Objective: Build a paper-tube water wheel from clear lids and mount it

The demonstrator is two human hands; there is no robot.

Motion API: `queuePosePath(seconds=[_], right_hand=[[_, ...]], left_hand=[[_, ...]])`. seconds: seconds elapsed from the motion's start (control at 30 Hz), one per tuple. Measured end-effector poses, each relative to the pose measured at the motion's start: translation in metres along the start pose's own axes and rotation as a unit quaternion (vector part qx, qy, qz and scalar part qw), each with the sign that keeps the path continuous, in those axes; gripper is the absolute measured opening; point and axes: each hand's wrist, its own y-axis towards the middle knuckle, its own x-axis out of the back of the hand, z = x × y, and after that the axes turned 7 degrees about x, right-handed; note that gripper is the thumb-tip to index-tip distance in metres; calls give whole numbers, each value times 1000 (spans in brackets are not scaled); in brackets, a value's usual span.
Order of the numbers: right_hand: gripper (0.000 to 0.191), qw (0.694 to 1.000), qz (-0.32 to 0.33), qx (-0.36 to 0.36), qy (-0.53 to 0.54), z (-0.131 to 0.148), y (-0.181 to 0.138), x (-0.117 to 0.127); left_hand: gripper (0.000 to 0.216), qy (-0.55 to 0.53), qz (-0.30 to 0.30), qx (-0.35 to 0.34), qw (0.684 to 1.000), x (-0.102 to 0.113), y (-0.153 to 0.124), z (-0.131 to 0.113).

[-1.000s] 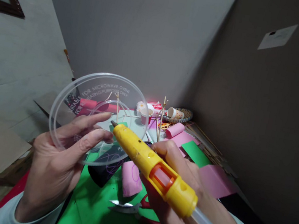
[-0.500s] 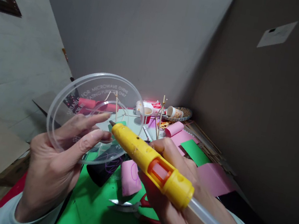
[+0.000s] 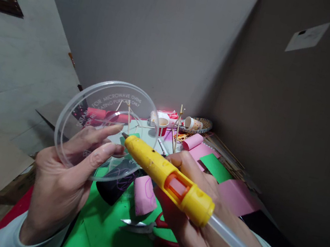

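My left hand (image 3: 62, 182) is closed on a round clear plastic lid (image 3: 116, 89) with raised lettering, held tilted above the table. My right hand (image 3: 193, 213) grips a yellow hot glue gun (image 3: 158, 162); a long translucent glue stick (image 3: 237, 238) runs out of its back end. The dark nozzle tip points at the lid near my left fingertips; whether it touches, I cannot tell. Below my hands lie a pink roll (image 3: 144, 195) with purple scribbles, a black roll (image 3: 108, 190), and scissors (image 3: 137, 226) with red handles, their blades slightly apart.
Green sheet (image 3: 94, 234) covers the near table. Further back stand a red paper cup (image 3: 162, 128), a tipped dotted cup (image 3: 193, 123) on a woven tray (image 3: 207, 126), and upright thin sticks (image 3: 177, 130). Pink and green papers (image 3: 216, 168) lie right; grey panels (image 3: 155, 32) rise behind.
The lid and my left hand have shifted very slightly to the right. The glue gun stays almost in the same place, its tip a touch further right.
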Motion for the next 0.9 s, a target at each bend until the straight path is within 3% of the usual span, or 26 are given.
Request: queuePosePath(seconds=[0.47, 0.67, 0.9], right_hand=[[16, 1000, -3, 11, 4, -1, 0, -2], [29, 999, -6, -13, 32, 0, 1, -1], [20, 1000, -5, -3, 4, 2, 2, -1]], left_hand=[[24, 22, 1, -17, 1000, -2, 0, 0], [23, 15, 10, -15, 1000, 0, -1, 2], [29, -3, 12, 18, 1000, -2, 0, 1]])
